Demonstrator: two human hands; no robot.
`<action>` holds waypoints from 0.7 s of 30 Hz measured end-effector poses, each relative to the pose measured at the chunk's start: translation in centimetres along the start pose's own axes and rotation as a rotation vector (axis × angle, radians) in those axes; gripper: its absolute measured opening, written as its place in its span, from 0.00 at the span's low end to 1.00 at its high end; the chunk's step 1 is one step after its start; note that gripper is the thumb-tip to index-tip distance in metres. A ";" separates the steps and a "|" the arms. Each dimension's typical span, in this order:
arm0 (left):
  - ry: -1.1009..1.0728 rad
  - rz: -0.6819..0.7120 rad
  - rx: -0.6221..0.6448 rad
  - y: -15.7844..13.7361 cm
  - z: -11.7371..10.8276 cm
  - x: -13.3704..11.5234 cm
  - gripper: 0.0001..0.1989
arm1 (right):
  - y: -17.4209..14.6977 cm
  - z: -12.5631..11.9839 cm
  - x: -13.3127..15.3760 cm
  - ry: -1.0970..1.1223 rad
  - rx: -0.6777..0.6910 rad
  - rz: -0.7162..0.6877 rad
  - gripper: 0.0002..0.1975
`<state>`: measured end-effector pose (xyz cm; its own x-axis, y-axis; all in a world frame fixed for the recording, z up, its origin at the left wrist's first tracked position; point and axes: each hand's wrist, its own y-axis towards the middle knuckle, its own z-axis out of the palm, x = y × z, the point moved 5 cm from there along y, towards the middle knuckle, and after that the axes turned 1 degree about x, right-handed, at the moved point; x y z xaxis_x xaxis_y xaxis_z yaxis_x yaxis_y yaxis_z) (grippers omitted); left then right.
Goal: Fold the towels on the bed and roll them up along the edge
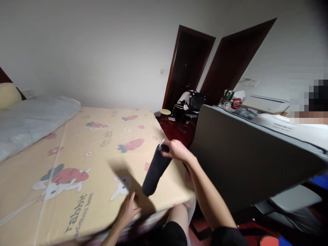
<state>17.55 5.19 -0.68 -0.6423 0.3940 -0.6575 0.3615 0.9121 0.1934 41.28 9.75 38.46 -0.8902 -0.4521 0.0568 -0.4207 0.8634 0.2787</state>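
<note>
In the head view, my right hand (175, 150) grips the upper end of a long black tube-shaped item (156, 172). Its surface looks soft and matt, and a small white tag or tip sticks out at the top. The item tilts, its lower end down to the left over the bed; I cannot tell whether that end touches the sheet. Low on the left, my left hand (128, 208) is empty with its fingers apart, at the near edge of the yellow bed sheet (102, 184) printed with rabbits and carrots. A gap separates it from the item's lower end.
A grey quilt (38, 116) lies at the bed's far left. On the right stands a large grey panel (243, 153), with a person in a white shirt (284, 128) behind it. A round stool (165, 111) and a bag-laden chair (191, 104) stand near the dark door (189, 65).
</note>
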 end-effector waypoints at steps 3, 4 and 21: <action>-0.074 0.027 -0.017 -0.1 -0.7 -0.8 0.35 | 1.4 -2.5 -5.3 -0.167 -0.071 0.109 0.18; -0.092 0.041 -0.014 -0.1 -0.9 -1.1 0.33 | 1.6 -2.9 -6.9 -0.220 -0.118 0.130 0.19; -0.079 0.067 -0.021 -0.1 -1.8 -2.3 0.18 | -21.8 25.4 -12.3 -0.211 -0.140 0.589 0.17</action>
<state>17.71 4.37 2.11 -0.5618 0.4446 -0.6976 0.3868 0.8866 0.2535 56.99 2.22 7.34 -0.9865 0.1549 0.0526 0.1632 0.9097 0.3818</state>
